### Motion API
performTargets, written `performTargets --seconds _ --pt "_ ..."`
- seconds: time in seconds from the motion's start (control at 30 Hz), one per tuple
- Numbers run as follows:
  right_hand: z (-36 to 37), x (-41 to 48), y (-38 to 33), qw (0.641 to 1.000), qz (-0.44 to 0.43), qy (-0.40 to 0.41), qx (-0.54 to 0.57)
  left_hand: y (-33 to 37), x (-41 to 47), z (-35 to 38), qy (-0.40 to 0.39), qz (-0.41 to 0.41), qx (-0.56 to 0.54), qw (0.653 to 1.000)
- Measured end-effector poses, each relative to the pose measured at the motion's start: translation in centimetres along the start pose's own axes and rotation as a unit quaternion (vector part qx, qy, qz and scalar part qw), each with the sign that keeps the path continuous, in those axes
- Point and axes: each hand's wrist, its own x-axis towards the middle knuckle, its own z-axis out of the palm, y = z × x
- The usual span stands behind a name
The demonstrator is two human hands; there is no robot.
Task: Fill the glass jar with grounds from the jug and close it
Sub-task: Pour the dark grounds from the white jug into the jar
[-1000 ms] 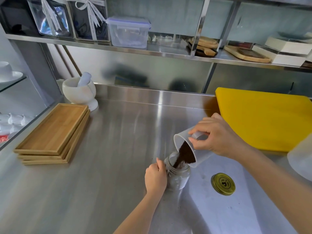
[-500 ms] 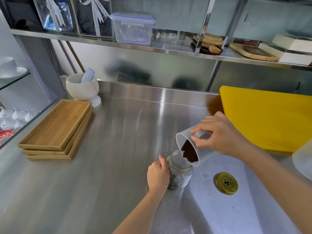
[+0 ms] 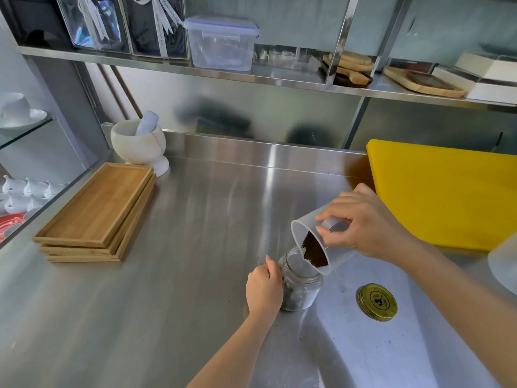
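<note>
A small clear glass jar [image 3: 303, 287] stands upright on the steel counter, with some dark grounds at its bottom. My left hand [image 3: 264, 288] grips its left side. My right hand [image 3: 363, 225] holds a translucent plastic jug [image 3: 310, 228] tilted over the jar's mouth. Dark grounds [image 3: 314, 250] lie at the jug's lower lip, just above the jar's rim. The jar's gold lid [image 3: 377, 301] lies flat on the counter to the right of the jar.
A yellow cutting board [image 3: 447, 191] lies at the back right. Stacked wooden trays [image 3: 98, 211] sit at the left, with a white mortar and pestle [image 3: 138, 144] behind them. A translucent container edge [image 3: 503, 261] shows at the far right. A shelf runs overhead.
The stream of grounds into the jar has stopped. The jug has lifted slightly, with the remaining grounds resting at its lip. My left hand stays on the jar.
</note>
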Motion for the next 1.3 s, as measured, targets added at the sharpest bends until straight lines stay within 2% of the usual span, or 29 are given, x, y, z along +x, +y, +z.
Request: performTargets --seconds 0.6,1.3 --pt "-0.35 0.35 -0.59 0.995 -0.08 0.045 -0.031 0.11 -0.01 -0.03 -0.001 0.004 -0.002 1.0" --pt "-0.06 0.22 -0.34 0.992 -0.101 0.066 -0.028 0.22 -0.12 -0.14 -0.001 0.002 -0.003 1.0"
